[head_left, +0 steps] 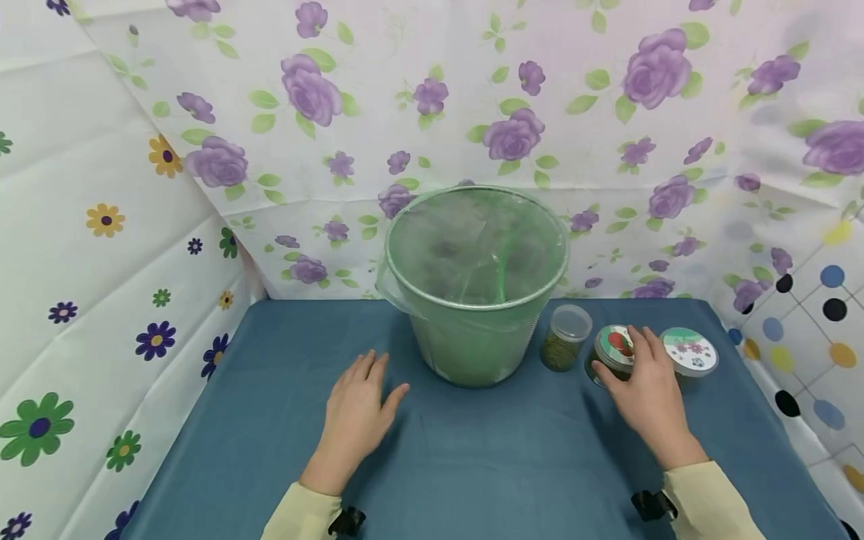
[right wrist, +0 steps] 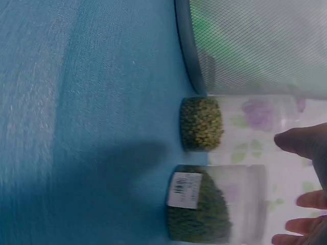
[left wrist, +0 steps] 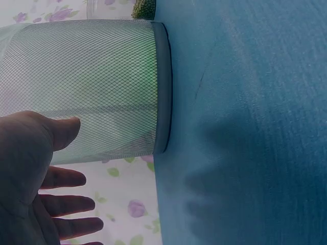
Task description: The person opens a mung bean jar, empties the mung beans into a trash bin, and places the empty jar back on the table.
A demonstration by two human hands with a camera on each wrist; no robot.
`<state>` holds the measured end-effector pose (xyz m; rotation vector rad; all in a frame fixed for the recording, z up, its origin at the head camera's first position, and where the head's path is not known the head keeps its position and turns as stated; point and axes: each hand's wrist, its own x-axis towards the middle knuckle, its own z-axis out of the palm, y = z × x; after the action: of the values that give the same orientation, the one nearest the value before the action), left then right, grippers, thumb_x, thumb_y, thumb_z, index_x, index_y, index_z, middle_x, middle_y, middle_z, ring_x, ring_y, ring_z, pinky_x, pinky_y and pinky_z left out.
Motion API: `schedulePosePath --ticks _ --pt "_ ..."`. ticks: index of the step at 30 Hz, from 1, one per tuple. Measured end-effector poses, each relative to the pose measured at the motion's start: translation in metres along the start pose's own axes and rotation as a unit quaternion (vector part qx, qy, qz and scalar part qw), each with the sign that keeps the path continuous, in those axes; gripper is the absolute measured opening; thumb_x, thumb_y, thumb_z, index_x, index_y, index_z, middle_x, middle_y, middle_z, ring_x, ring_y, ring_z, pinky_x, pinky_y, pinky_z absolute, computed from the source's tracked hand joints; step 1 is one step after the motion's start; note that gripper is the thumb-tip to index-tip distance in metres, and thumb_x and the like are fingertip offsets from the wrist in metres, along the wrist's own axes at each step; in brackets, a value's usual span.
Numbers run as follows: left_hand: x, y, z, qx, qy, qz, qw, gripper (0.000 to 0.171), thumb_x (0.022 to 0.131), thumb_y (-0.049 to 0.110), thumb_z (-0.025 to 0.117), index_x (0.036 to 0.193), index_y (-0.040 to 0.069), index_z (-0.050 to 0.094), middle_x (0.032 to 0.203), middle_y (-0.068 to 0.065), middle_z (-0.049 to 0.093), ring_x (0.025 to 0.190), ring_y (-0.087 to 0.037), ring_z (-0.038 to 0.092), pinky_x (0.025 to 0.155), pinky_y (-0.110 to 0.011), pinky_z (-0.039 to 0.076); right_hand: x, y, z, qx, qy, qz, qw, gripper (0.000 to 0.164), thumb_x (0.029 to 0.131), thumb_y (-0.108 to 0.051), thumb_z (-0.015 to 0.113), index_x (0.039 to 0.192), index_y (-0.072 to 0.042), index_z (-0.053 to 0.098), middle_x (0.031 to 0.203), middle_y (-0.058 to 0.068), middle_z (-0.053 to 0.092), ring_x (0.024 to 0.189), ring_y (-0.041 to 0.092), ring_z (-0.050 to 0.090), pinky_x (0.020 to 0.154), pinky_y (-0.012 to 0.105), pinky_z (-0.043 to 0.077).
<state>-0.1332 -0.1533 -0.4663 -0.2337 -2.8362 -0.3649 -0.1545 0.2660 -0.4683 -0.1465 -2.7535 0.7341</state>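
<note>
A mesh waste bin [head_left: 469,345] with a green plastic bag over its rim stands at the back middle of the table. My left hand [head_left: 356,416] hovers to its front left, fingers extended, holding nothing. On the right, my right hand [head_left: 651,394] is spread over a clear jar [right wrist: 204,214] of dark green bits. That jar has a white barcode label, and its lid [head_left: 613,343] shows a red fruit picture. In the right wrist view, the fingertips [right wrist: 296,224] are close to the jar's lid end, with thumb and fingers apart.
Between the bin and that jar stands a slimmer clear container [head_left: 565,337], partly filled with greenish-brown grains. Right of my right hand is another jar, its lid [head_left: 688,351] printed with pink flowers. Flowered sheets [head_left: 418,45] hang behind the blue-covered table [head_left: 499,465].
</note>
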Motion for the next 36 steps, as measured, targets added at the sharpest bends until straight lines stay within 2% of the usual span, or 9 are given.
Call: schedulePosePath --ticks 4,8,12,17,21,24,27,32,36 --pt "-0.001 -0.002 0.007 -0.004 -0.001 -0.002 1.0000 0.064 0.089 0.053 0.053 0.137 0.010 0.048 0.139 -0.017 0.048 0.129 -0.035 0.045 0.102 -0.051 0.041 0.006 0.008 0.009 0.034 0.019 0.017 0.999 0.090 0.083 -0.043 0.067 0.150 -0.009 0.017 0.151 0.026 0.020 0.132 0.049 0.028 0.092 0.067 0.034" --pt "0.000 -0.003 0.010 -0.015 -0.016 -0.010 0.9997 0.064 0.089 0.052 0.054 0.137 0.010 0.048 0.139 -0.016 0.048 0.128 -0.034 0.046 0.101 -0.051 0.041 0.010 0.013 0.016 0.055 0.026 0.044 0.997 0.093 0.082 -0.043 0.068 0.150 -0.006 0.016 0.151 0.026 0.017 0.135 0.048 0.023 0.094 0.066 0.032" --pt "0.003 -0.002 0.013 -0.022 -0.036 -0.020 0.9989 0.065 0.088 0.052 0.056 0.137 0.010 0.048 0.138 -0.016 0.049 0.127 -0.033 0.047 0.101 -0.050 0.042 0.010 0.017 0.020 0.076 0.010 0.069 0.995 0.095 0.083 -0.045 0.066 0.150 -0.006 0.013 0.151 0.028 0.014 0.133 0.050 0.023 0.093 0.067 0.031" --pt "0.004 -0.002 0.017 -0.023 -0.053 -0.024 0.9981 0.063 0.088 0.051 0.057 0.135 0.010 0.050 0.136 -0.015 0.052 0.124 -0.032 0.051 0.098 -0.049 0.044 0.012 0.026 0.026 0.117 -0.006 0.101 0.988 0.103 0.080 -0.047 0.068 0.151 -0.008 0.004 0.148 0.029 0.020 0.129 0.050 0.031 0.094 0.065 0.033" --pt "0.003 -0.002 0.020 -0.020 -0.065 -0.025 0.9974 0.058 0.088 0.049 0.059 0.130 0.010 0.055 0.129 -0.012 0.057 0.116 -0.029 0.057 0.090 -0.046 0.050 0.013 0.032 0.031 0.148 -0.033 0.146 0.978 0.114 0.077 -0.053 0.069 0.151 -0.014 -0.008 0.147 0.029 0.024 0.130 0.050 0.031 0.094 0.065 0.034" --pt "0.003 -0.001 0.021 -0.020 -0.073 -0.026 0.9968 0.054 0.087 0.048 0.060 0.125 0.010 0.059 0.123 -0.011 0.061 0.109 -0.027 0.061 0.084 -0.044 0.053 0.013 0.036 0.033 0.149 -0.044 0.162 0.975 0.119 0.074 -0.055 0.071 0.150 -0.017 -0.012 0.147 0.030 0.024 0.131 0.050 0.030 0.094 0.065 0.034" --pt "0.003 0.000 0.021 -0.022 -0.078 -0.027 0.9964 0.051 0.087 0.047 0.060 0.123 0.011 0.061 0.120 -0.010 0.063 0.105 -0.027 0.062 0.081 -0.043 0.054 0.013 0.039 0.036 0.149 -0.033 0.163 0.975 0.117 0.072 -0.054 0.073 0.151 -0.016 -0.004 0.146 0.028 0.029 0.130 0.048 0.033 0.094 0.064 0.034" --pt "0.003 0.000 0.020 -0.020 -0.083 -0.022 0.9961 0.049 0.087 0.045 0.061 0.122 0.011 0.062 0.118 -0.010 0.064 0.103 -0.027 0.063 0.080 -0.043 0.054 0.011 0.042 0.037 0.144 -0.002 0.155 0.977 0.109 0.068 -0.053 0.077 0.148 -0.011 0.017 0.137 0.023 0.042 0.124 0.043 0.041 0.096 0.060 0.033" --pt "0.004 0.000 0.019 -0.020 -0.092 -0.019 0.9953 0.048 0.087 0.044 0.062 0.121 0.011 0.062 0.117 -0.009 0.065 0.101 -0.027 0.064 0.078 -0.043 0.054 0.006 0.041 0.034 0.131 0.007 0.139 0.982 0.107 0.064 -0.053 0.080 0.145 -0.009 0.028 0.132 0.022 0.048 0.118 0.041 0.046 0.096 0.059 0.032"
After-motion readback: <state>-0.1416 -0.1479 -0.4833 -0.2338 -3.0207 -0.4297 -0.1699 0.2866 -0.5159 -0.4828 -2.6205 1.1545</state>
